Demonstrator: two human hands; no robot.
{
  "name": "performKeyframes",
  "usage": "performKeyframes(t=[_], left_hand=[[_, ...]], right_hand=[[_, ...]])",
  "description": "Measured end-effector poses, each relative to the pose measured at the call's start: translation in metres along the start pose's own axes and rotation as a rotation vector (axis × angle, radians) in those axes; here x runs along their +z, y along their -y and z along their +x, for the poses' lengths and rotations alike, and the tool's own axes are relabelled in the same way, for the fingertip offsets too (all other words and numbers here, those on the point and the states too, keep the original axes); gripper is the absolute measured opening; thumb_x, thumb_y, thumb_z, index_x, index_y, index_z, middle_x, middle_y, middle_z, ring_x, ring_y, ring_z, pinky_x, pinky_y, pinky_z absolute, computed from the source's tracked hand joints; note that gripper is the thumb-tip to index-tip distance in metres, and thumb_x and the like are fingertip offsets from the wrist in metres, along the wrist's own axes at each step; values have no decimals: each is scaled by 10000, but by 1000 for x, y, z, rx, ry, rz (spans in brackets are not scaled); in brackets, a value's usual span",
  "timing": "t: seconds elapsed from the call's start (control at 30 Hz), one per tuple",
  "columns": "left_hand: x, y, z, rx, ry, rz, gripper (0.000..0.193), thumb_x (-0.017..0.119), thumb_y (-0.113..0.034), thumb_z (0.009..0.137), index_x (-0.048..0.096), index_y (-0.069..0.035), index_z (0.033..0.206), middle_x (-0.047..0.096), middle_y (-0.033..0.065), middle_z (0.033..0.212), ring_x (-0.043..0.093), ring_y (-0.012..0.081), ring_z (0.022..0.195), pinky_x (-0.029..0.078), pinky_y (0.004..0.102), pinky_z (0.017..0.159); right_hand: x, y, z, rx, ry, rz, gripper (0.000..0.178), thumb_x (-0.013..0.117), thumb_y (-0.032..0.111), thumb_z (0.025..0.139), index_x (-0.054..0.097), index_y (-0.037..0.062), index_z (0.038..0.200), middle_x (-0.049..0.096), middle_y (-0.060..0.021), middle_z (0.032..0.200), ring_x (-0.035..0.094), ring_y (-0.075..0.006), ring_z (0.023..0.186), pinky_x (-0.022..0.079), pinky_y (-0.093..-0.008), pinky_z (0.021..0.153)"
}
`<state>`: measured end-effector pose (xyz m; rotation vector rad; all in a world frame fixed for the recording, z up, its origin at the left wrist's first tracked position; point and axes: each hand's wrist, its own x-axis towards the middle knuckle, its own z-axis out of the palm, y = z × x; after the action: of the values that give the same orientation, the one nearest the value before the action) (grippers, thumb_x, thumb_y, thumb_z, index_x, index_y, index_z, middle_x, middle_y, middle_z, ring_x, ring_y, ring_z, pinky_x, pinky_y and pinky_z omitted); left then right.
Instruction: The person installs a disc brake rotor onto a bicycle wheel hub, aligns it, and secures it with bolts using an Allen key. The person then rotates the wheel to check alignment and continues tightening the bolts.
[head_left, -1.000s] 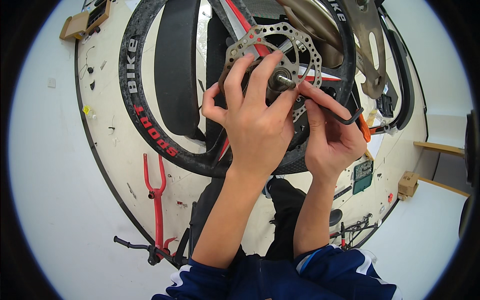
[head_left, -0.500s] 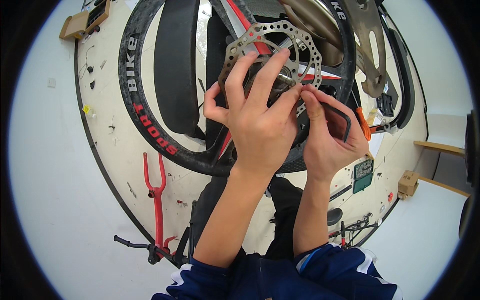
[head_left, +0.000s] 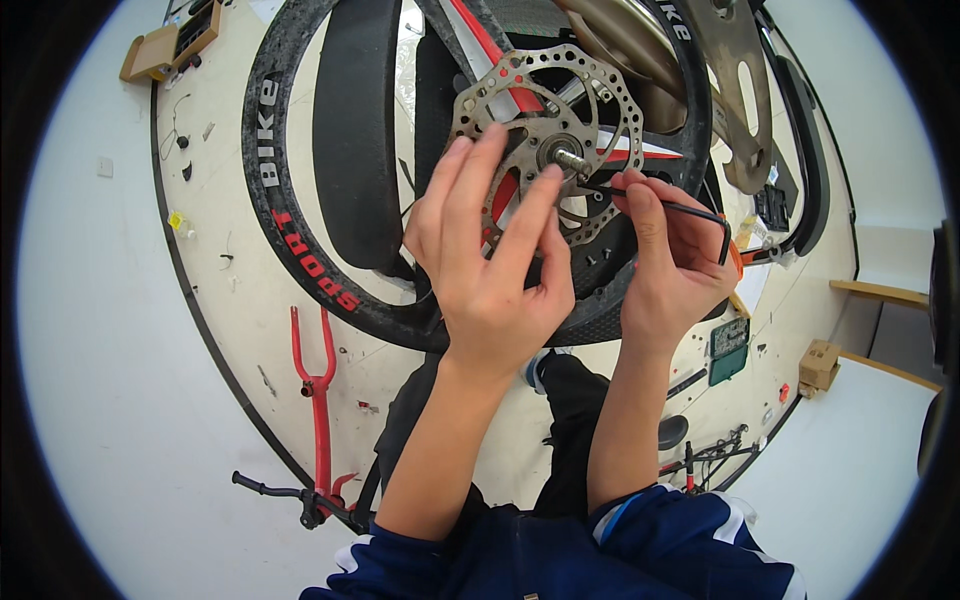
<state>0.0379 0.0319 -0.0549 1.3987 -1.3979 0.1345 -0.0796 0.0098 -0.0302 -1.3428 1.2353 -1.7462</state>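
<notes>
Left hand lies spread over the brake disc, fingers apart; index and middle tips press the rotor face near the hub, thumb tucked at 3 o'clock of the palm. Not clamped, more a steadying press. Right hand is pinched shut on a black hex key, short leg bent down at its 3 o'clock end, long leg aimed toward 9 o'clock at the rotor.

The disc sits on the hub of a black bike wheel w/ red and white rim lettering, wheel lying on the counter; axle stub sticks up at disc centre.

Step, as I read it: working a rotor bolt w/ the key, other hand stopping the disc from turning. Next move prob. calls for the key tip seated square in the bolt head before any torque, and a firm hold on the rotor.

Hard to tell: key tip and bolt are hidden behind the fingertips, so can't say if it's engaged. Lower half of the rotor is covered by the left hand. Whether bolts are going in or out: can't tell. Small dark bits at 5 o'clock of the disc may be loose bolts, too small to confirm. Wheel's top is cut off by the frame edge.
</notes>
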Motion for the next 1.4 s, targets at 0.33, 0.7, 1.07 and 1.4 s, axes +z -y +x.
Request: performKeyframes(t=[0.33,0.7,1.07,1.4], left_hand=[[18,0,-8,-381,-12,-543,705,626,24,932,239,42,1520,468,234,1371,535,268,1248,461,369,1035],[17,-12,-4,-796,-164,-697,178,525,-147,1055,567,25,1067,666,75,926,601,101,835,491,250,817],[17,-1,8,-704,-104,-640,235,510,-207,1070,566,21,1070,653,56,901,667,100,850,524,230,754],[13,2,4,-685,-67,-604,204,524,-184,1061,581,9,1031,669,42,868,622,65,768,489,208,701]], right_hand=[[-30,-22,15,148,-115,-15,179,690,76,950,666,-75,1043,730,-200,982,736,-220,835,612,-323,803],[-37,-37,20,502,-70,345,331,530,274,1062,619,-33,1148,524,11,797,475,-71,648,382,-234,594],[-22,-36,10,536,148,232,148,650,158,997,549,51,985,501,48,748,362,-18,528,254,-209,467],[-22,-35,12,562,128,253,149,649,162,997,538,65,972,506,46,751,347,-23,527,254,-217,483]])
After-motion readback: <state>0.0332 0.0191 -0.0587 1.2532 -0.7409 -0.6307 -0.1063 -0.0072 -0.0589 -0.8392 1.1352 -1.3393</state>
